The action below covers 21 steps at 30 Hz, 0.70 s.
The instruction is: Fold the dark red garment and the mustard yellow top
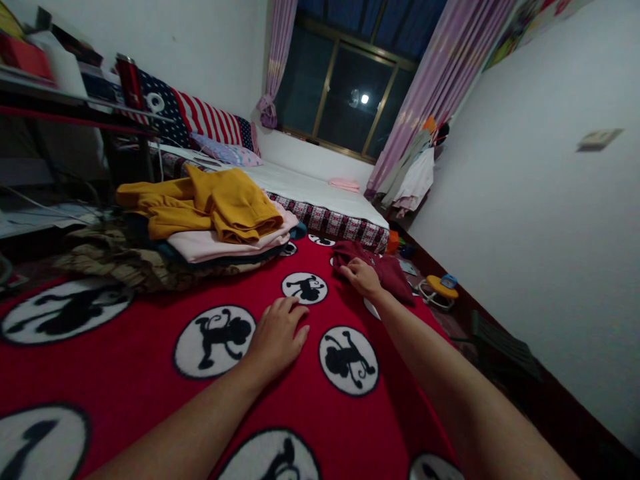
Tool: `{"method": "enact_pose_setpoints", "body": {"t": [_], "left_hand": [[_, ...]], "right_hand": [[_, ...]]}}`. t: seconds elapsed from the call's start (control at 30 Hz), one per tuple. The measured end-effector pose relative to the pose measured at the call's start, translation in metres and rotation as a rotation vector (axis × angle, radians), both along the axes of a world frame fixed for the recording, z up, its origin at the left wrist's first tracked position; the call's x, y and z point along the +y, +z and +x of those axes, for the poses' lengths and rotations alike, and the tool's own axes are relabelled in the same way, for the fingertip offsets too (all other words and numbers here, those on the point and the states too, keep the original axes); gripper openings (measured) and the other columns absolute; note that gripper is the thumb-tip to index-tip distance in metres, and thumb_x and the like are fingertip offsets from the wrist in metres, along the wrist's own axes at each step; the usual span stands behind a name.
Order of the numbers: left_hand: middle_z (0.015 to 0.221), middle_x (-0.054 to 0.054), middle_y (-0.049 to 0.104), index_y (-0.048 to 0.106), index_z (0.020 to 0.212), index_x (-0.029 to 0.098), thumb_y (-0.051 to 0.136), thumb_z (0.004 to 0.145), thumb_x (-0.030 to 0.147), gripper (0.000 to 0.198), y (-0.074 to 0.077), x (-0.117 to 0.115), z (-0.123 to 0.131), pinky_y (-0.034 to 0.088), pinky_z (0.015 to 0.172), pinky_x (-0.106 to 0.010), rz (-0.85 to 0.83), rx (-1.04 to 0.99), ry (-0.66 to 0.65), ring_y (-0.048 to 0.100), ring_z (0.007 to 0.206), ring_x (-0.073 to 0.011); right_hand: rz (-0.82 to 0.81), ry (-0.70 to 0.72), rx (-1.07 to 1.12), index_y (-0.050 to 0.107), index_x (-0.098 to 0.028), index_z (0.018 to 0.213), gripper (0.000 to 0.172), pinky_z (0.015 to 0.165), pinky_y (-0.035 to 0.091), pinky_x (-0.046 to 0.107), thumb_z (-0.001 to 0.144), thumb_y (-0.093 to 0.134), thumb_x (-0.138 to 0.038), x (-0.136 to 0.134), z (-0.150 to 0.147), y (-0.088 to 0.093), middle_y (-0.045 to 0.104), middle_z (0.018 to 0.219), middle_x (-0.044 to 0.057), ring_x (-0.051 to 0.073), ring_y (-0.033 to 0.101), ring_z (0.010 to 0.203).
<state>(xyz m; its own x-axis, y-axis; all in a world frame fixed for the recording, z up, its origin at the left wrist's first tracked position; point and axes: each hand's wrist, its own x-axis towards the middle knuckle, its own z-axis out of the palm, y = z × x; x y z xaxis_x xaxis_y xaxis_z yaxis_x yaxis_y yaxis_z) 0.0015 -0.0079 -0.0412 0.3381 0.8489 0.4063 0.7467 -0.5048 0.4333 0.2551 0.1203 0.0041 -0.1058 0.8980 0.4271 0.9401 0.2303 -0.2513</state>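
My right hand [362,275] reaches to a dark maroon garment [395,275] near the far right side of the bed, its fingers curled into the cloth. My left hand [281,331] hovers over or rests on the red blanket [295,407], fingers spread and slightly bent, with nothing in them; whether it touches is hard to tell. Black monkey figures in white circles cover the blanket. Left of my hands lies a stack of clothes: a mustard-yellow garment [220,203] on top, a pale pink one [215,247] below, and a camouflage-patterned one [145,263] at the bottom.
Beyond stands a second bed with a white top [300,177]. On the left, a cluttered desk [60,113] holds a red thermos [129,81]. A yellow-topped stool [442,287] and a dark chair [505,340] stand by the right wall. Clothes [417,175] hang beside the purple curtain [430,87].
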Motion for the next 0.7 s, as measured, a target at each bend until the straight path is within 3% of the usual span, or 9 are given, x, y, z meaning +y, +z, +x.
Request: {"method": "enact_pose_setpoints", "body": {"t": [0.07,0.17,0.27,0.4,0.47,0.57,0.63,0.7], "left_hand": [[0.124,-0.011,0.058,0.066,0.112,0.019,0.056,0.086,0.025,0.028,0.000,-0.001,0.000,0.042,0.099,-0.044,-0.004,0.004,0.004,0.050,0.116,-0.0280],[0.126,-0.011,0.057,0.066,0.113,0.019,0.055,0.087,0.026,0.029,0.001,-0.001,0.000,0.042,0.100,-0.044,-0.010,0.003,0.009,0.049,0.118,-0.0277],[0.127,-0.010,0.057,0.066,0.113,0.019,0.056,0.087,0.026,0.029,0.000,-0.001,0.000,0.041,0.101,-0.044,-0.014,0.000,0.014,0.049,0.119,-0.0276],[0.127,-0.010,0.057,0.066,0.113,0.020,0.056,0.087,0.026,0.028,-0.001,0.000,0.001,0.041,0.101,-0.044,-0.015,-0.004,0.014,0.048,0.119,-0.0272],[0.127,-0.009,0.057,0.066,0.112,0.020,0.056,0.087,0.026,0.028,-0.002,0.000,0.001,0.041,0.101,-0.043,-0.014,-0.007,0.012,0.048,0.119,-0.0271],[0.127,-0.009,0.057,0.066,0.112,0.020,0.056,0.086,0.026,0.028,-0.003,-0.001,0.001,0.041,0.101,-0.043,-0.009,-0.011,0.013,0.048,0.119,-0.0268],[0.127,-0.009,0.057,0.066,0.112,0.020,0.056,0.086,0.026,0.028,-0.003,-0.001,0.001,0.041,0.101,-0.043,-0.010,-0.011,0.013,0.049,0.118,-0.0267],[0.127,-0.009,0.057,0.066,0.112,0.020,0.056,0.086,0.026,0.028,-0.003,-0.001,0.001,0.041,0.101,-0.043,-0.012,-0.008,0.016,0.049,0.118,-0.0267]], "right_hand": [[0.055,-0.073,0.154,0.071,-0.017,0.073,0.028,0.086,0.042,0.026,0.087,0.051,-0.032,0.010,0.003,0.001,0.067,0.093,0.007,0.017,0.061,0.088],[0.139,-0.201,0.307,0.069,-0.013,0.094,0.022,0.091,0.044,0.032,0.081,0.053,-0.020,0.031,0.010,0.006,0.066,0.102,0.011,0.021,0.061,0.096],[0.128,-0.271,0.468,0.057,-0.012,0.121,0.050,0.083,0.050,0.034,0.070,0.061,-0.015,0.049,0.018,0.008,0.064,0.112,0.013,0.022,0.063,0.093],[-0.010,-0.254,0.653,0.040,-0.011,0.139,0.080,0.066,0.055,0.033,0.064,0.066,-0.009,0.066,0.025,0.006,0.066,0.106,0.013,0.020,0.066,0.074],[-0.085,-0.212,0.721,0.046,-0.012,0.134,0.075,0.061,0.055,0.032,0.062,0.066,-0.006,0.072,0.025,0.005,0.068,0.098,0.010,0.018,0.065,0.067],[-0.146,-0.155,0.790,0.063,-0.011,0.110,0.049,0.058,0.055,0.032,0.061,0.067,-0.008,0.081,0.025,0.003,0.069,0.082,0.008,0.019,0.064,0.063],[-0.117,-0.121,0.826,0.065,-0.011,0.103,0.039,0.063,0.055,0.034,0.064,0.066,-0.013,0.085,0.026,0.003,0.068,0.079,0.009,0.021,0.064,0.068],[-0.034,-0.060,0.881,0.063,-0.011,0.111,0.044,0.073,0.055,0.037,0.068,0.064,-0.019,0.086,0.027,0.003,0.068,0.089,0.010,0.024,0.065,0.083]]}}
